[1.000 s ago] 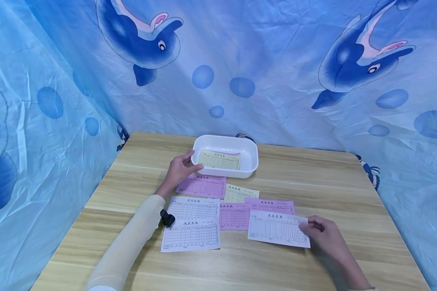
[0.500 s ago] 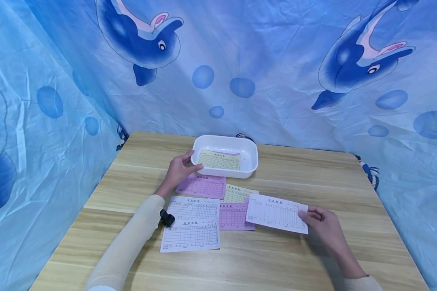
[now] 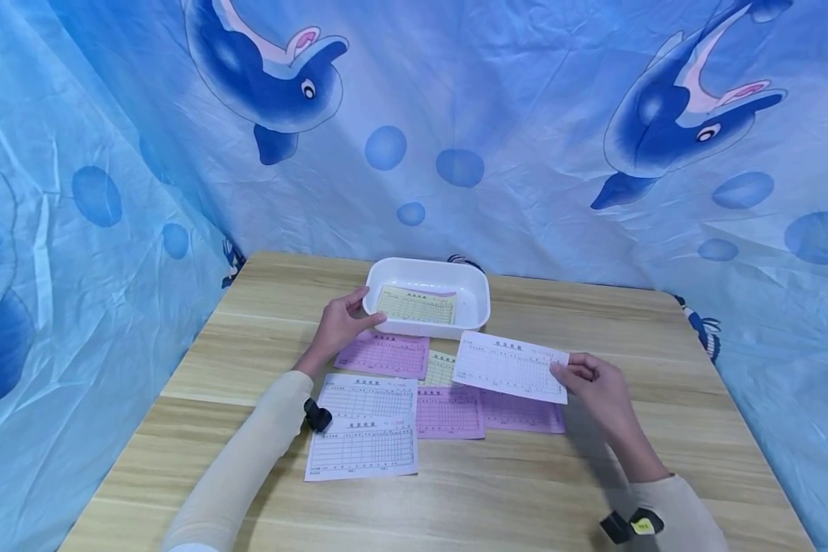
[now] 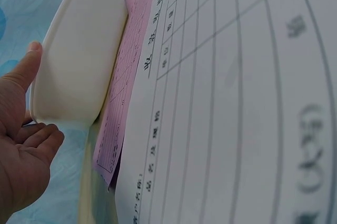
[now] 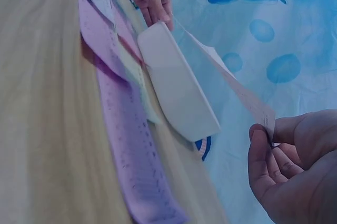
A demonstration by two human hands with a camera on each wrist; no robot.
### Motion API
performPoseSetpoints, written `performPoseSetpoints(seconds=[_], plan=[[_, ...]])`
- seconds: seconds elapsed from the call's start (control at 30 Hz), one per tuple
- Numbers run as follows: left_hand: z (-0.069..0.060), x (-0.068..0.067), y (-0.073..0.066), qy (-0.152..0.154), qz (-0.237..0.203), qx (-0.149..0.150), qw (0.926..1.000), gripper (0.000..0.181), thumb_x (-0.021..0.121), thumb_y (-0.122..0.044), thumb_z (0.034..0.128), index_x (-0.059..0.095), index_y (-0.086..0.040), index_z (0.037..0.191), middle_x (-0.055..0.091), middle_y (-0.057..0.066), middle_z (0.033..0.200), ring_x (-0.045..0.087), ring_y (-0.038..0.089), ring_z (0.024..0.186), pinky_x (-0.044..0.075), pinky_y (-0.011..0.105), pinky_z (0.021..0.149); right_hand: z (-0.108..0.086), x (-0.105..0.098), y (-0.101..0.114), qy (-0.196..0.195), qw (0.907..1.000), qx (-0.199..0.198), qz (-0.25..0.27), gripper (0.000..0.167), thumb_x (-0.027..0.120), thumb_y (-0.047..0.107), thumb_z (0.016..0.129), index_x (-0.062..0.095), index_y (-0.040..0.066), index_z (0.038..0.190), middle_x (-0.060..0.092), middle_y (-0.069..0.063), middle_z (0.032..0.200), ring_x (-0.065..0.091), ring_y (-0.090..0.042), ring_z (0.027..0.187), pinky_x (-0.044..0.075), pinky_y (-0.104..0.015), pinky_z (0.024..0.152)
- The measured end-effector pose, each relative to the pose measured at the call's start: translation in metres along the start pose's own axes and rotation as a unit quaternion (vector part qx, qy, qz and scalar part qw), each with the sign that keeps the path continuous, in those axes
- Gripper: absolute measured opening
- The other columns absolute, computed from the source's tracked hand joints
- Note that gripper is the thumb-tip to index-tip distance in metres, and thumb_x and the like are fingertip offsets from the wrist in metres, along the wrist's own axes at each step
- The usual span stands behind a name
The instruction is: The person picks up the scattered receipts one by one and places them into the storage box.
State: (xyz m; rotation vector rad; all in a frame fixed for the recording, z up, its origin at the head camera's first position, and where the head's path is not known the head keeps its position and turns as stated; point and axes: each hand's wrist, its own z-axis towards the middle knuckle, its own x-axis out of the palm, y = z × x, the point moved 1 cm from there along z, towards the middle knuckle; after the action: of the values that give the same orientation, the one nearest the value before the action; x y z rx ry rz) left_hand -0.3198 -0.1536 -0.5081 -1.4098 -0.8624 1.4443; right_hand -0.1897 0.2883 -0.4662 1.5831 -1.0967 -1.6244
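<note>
Your right hand (image 3: 596,391) pinches white slip (image 3: 507,368) | left hand (image 3: 338,326) grips tray (image 3: 431,330) | one-end hold (thin paper) may cause sagging

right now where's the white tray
In the head view, the white tray stands far back on the table, the left grip at its near left corner.

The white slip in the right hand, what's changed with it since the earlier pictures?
The right hand, already holding the white slip, has carried it away from the person and slightly left, closer to the tray. It now covers more of the yellow slip on the table, while the lower part of the rightmost pink slip shows. The left hand stayed at the tray's left end.
</note>
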Motion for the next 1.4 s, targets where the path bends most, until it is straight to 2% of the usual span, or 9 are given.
performPoseSetpoints(seconds=[0.27, 0.5, 0.87, 1.3, 1.4], plan=[[-0.002, 0.0, 0.001, -0.003, 0.0, 0.003, 1.0, 0.089, 0.085, -0.039, 0.0848, 0.042, -0.003, 0.154, 0.04, 0.013, 0.161, 0.048, 0.032, 0.142, 0.045, 0.041, 0.114, 0.024, 0.013, 0.016, 0.002, 0.9995, -0.006, 0.032, 0.042, 0.074, 0.033, 0.096, 0.065, 0.0, 0.119, 0.073, -0.009, 0.105, 0.068, -0.009, 0.091, 0.061, -0.025, 0.08], [-0.002, 0.001, 0.002, -0.005, 0.008, 0.005, 0.9999, 0.089, 0.084, -0.042, 0.0842, 0.043, -0.005, 0.154, 0.042, 0.012, 0.16, 0.05, 0.032, 0.14, 0.046, 0.042, 0.113, 0.045, 0.023, 0.027, 0.004, 0.9986, -0.001, 0.052, 0.044, 0.075, 0.035, 0.095, 0.065, 0.0, 0.12, 0.073, -0.007, 0.107, 0.068, -0.007, 0.091, 0.06, -0.019, 0.078], [-0.001, 0.002, 0.001, -0.004, 0.006, 0.004, 1.0, 0.084, 0.084, -0.034, 0.0871, 0.043, -0.004, 0.154, 0.04, 0.012, 0.161, 0.05, 0.032, 0.14, 0.046, 0.04, 0.113, 0.076, 0.039, 0.051, 0.01, 0.998, -0.001, 0.062, 0.044, 0.075, 0.033, 0.095, 0.066, 0.002, 0.125, 0.071, -0.013, 0.116, 0.069, -0.01, 0.093, 0.06, -0.019, 0.079], [0.0, 0.001, 0.001, 0.0, 0.001, 0.006, 1.0, 0.086, 0.084, -0.036, 0.0863, 0.042, -0.004, 0.154, 0.039, 0.011, 0.161, 0.049, 0.03, 0.141, 0.047, 0.037, 0.112, 0.115, 0.063, 0.084, 0.004, 0.9931, -0.038, 0.111, 0.033, 0.076, 0.016, 0.094, 0.067, -0.006, 0.118, 0.072, -0.009, 0.1, 0.069, -0.007, 0.083, 0.061, -0.021, 0.073], [0.0, 0.001, 0.001, 0.001, 0.001, 0.007, 1.0, 0.086, 0.084, -0.036, 0.0863, 0.042, -0.004, 0.154, 0.039, 0.011, 0.162, 0.049, 0.031, 0.141, 0.047, 0.038, 0.112, 0.123, 0.07, 0.09, 0.005, 0.9924, -0.039, 0.117, 0.031, 0.076, 0.013, 0.093, 0.068, -0.006, 0.116, 0.073, -0.009, 0.099, 0.069, -0.007, 0.081, 0.062, -0.025, 0.073]])
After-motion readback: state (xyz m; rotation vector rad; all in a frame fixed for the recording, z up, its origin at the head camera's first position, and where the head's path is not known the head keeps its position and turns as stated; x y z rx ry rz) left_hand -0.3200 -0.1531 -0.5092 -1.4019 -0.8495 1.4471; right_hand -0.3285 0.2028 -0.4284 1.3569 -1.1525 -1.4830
